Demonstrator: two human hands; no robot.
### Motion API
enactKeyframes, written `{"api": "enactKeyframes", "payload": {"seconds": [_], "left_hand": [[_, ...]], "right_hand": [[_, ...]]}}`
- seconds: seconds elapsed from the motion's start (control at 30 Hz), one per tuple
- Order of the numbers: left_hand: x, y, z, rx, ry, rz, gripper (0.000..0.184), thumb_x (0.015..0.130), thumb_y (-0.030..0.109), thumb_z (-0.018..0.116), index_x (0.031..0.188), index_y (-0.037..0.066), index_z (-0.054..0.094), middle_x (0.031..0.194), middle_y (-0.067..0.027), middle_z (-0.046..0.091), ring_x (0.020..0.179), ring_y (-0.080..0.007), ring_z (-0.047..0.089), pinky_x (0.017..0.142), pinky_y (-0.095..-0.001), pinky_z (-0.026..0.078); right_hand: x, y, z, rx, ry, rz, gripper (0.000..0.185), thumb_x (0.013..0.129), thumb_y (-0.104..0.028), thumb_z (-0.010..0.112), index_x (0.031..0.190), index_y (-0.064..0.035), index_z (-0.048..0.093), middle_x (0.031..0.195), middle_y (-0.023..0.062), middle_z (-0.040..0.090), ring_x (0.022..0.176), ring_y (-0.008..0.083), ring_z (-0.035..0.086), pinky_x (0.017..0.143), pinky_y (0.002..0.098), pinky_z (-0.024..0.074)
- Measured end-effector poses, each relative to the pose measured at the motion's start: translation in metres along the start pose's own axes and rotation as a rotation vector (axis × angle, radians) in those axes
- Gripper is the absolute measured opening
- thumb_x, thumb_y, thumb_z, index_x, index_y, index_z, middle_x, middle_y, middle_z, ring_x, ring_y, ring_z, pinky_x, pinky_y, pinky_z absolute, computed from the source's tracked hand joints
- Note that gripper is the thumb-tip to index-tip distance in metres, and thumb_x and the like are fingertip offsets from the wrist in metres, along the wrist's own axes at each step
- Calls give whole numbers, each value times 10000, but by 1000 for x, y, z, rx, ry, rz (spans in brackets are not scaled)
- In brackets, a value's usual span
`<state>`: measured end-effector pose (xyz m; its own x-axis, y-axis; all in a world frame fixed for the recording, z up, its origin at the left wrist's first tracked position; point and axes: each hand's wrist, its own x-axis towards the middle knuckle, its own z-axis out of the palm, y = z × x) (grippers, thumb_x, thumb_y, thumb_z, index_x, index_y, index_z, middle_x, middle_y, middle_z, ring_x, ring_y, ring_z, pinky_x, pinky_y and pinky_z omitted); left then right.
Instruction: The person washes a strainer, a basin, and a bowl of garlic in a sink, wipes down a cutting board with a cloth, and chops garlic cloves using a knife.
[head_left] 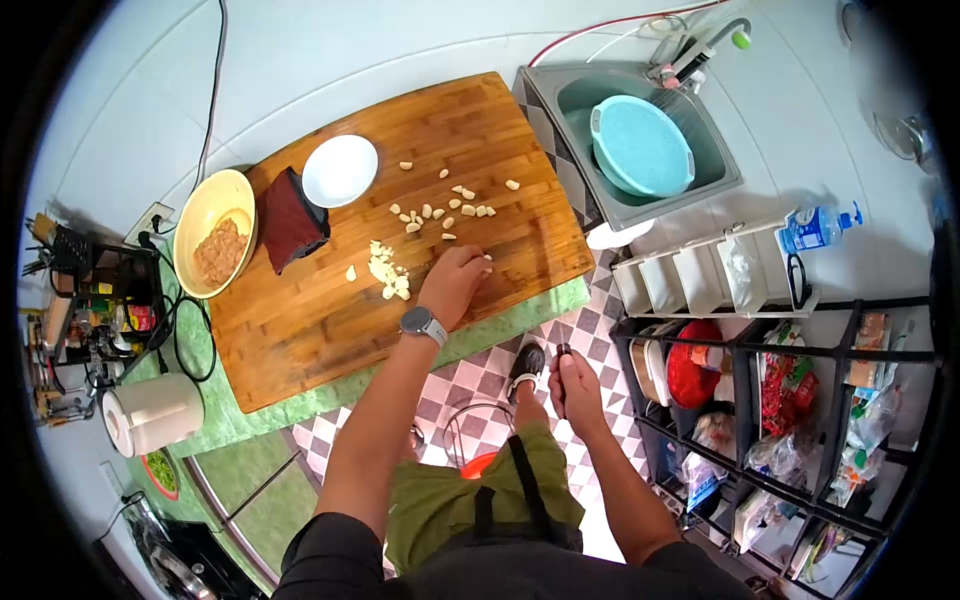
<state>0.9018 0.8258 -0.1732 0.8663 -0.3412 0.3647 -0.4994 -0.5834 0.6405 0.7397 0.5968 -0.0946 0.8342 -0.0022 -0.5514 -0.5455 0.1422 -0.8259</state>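
Note:
Over the front of a wooden cutting board (pixel 330 320), my left hand (pixel 456 284) is closed, fingertips down at a pale garlic clove (pixel 488 258). Beyond it lie several whole peeled garlic cloves (pixel 427 211), scattered loosely. A small heap of cut garlic (pixel 388 270) is just left of that hand. My right hand (pixel 577 392) hangs off the board, above the floor, wrapped round a dark handle (pixel 563 350) whose end sticks out past the fingers. The rest of that object is hidden.
On the board are a white plate (pixel 340 171), a dark red folded cloth-like item (pixel 288 222) and a yellow bowl (pixel 236 194) of minced meat. A sink (pixel 570 95) with a blue basin (pixel 640 146) is at the back right. Black shelves (pixel 742 400) stand right.

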Motion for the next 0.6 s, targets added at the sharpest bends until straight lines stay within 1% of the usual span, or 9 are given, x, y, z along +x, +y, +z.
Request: {"api": "enactKeyframes", "payload": {"seconds": [0.03,0.1,0.17,0.2,0.27,0.3,0.47,0.57,0.6], "left_hand": [[-2,4,1,-1,-5,2,203,843,66,718,1042,48,685,1090,-130,657,1022,-342,623,870,-419,525],[-3,17,-8,-56,-10,-58,348,833,67,716,1174,62,645,1184,-131,637,1117,-344,587,957,-415,495],[-7,24,-23,-50,59,-109,408,823,83,736,1215,64,624,1214,-136,630,1135,-351,582,973,-423,489],[-12,26,-31,-45,125,-158,471,812,99,756,1256,66,602,1244,-141,624,1153,-358,577,988,-431,483],[-31,22,-48,-6,159,-199,493,809,110,767,1267,50,595,1245,-164,623,1162,-379,570,1007,-438,467],[-42,18,-58,19,215,-209,462,830,97,743,1264,42,595,1241,-172,624,1162,-384,570,1012,-441,460],[-91,10,-106,136,336,-322,363,892,60,661,1248,18,602,1231,-193,627,1167,-387,573,1022,-441,442],[-112,13,-124,181,405,-381,331,907,44,623,1238,27,619,1231,-214,620,1172,-392,575,1013,-445,446],[-116,14,-126,182,407,-383,331,907,44,623,1238,27,619,1231,-214,620,1172,-392,575,1013,-445,446]], "right_hand": [[2,5,1,-18,-14,-24,298,1075,-315,453,944,-59,530,637,-25,467,458,61,403,425,222,330],[5,11,3,-38,-30,-44,289,1071,-308,465,959,-51,537,645,-29,479,480,58,430,448,223,349],[8,7,9,-358,41,-194,246,1041,-269,521,993,-30,554,665,49,564,536,162,564,514,293,435],[8,2,13,-356,38,-188,246,1041,-269,521,993,-30,554,665,49,564,536,162,564,514,293,435],[7,-13,23,-688,166,-556,223,1025,-232,513,941,-29,548,675,85,558,525,210,504,541,328,430],[7,-18,26,-726,198,-605,182,991,-205,565,959,-27,548,707,141,582,581,328,582,573,396,475],[26,20,41,-1077,343,-670,223,911,-199,688,984,-38,551,781,184,658,678,393,665,580,454,509],[51,58,46,-1211,315,-660,264,929,-265,670,1003,-49,536,781,184,673,681,395,670,579,476,517],[54,64,48,-1291,282,-552,274,946,-296,642,1005,-54,528,773,180,676,679,396,669,580,482,520]]}}
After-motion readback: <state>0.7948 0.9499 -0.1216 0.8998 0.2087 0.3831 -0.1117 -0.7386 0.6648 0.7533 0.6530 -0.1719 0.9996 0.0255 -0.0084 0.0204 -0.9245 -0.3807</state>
